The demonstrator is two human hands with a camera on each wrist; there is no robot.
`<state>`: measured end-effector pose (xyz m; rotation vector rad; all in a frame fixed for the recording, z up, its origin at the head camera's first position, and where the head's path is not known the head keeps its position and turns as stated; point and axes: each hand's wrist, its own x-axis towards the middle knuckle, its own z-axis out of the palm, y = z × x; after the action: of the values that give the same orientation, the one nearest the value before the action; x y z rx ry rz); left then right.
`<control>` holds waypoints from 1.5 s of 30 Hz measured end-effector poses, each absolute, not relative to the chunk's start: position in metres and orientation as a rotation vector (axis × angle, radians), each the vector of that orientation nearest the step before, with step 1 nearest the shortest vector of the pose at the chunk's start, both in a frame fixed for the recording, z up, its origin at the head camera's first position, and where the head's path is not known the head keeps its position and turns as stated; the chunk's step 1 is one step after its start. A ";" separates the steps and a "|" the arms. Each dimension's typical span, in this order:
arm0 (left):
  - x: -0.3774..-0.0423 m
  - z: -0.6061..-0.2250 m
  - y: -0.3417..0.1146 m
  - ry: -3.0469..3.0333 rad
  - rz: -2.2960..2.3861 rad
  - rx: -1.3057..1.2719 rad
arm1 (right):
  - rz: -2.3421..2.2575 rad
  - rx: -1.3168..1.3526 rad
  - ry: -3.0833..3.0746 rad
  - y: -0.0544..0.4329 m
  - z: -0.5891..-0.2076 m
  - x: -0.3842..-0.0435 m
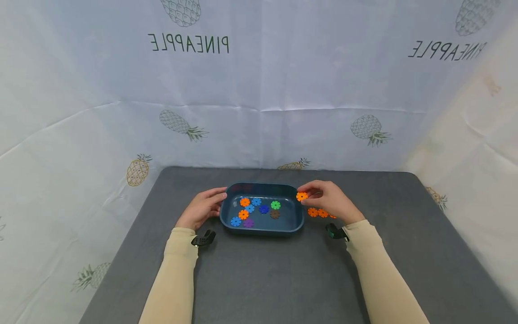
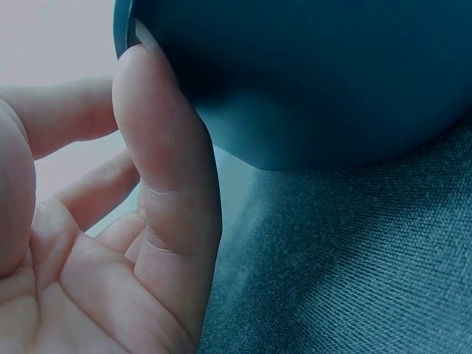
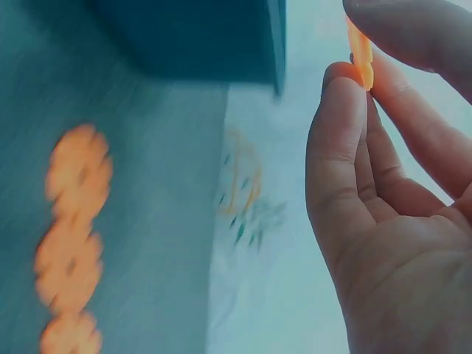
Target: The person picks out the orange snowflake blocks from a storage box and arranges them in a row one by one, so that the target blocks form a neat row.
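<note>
A dark blue tray (image 1: pixel 263 231) stands on the table, with several small toothed discs in orange, blue, green, brown and purple lying flat inside. My left hand (image 1: pixel 203 208) holds the tray's left end, the thumb (image 2: pixel 166 147) at the rim and the other fingers behind it outside. Between thumb and fingers my right hand (image 1: pixel 336 202) pinches one orange toothed disc (image 1: pixel 301 196), beside the tray's right end. The right wrist view has this disc edge-on. Below the right hand, more orange discs (image 1: pixel 313 212) lie in a row on the table, the rightmost partly hidden.
A dark grey cloth (image 1: pixel 263 274) covers the table. Behind and at the sides hangs a white curtain (image 1: pixel 259 135) printed with pineapples. Each wrist wears a dark band, the left one (image 1: pixel 203 238) just below the tray's left corner.
</note>
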<state>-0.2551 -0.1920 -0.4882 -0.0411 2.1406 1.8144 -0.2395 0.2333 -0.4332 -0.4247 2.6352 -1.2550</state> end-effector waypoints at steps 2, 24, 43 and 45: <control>-0.255 -0.489 -0.192 2.141 1.814 -0.050 | -1.234 -0.377 2.672 0.246 -0.440 -0.236; -0.253 -0.490 -0.193 2.133 1.831 -0.087 | -1.061 -0.053 2.825 0.333 -0.480 -0.208; -0.255 -0.487 -0.191 2.141 1.820 -0.053 | -0.967 -0.046 2.837 0.334 -0.488 -0.212; -0.255 -0.488 -0.192 2.142 1.817 -0.043 | -0.967 -0.041 2.832 0.334 -0.488 -0.212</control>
<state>-0.2548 -0.1916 -0.4878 -0.0433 2.1419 1.8173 -0.2116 0.3338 -0.4882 -0.0413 2.8317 -0.9666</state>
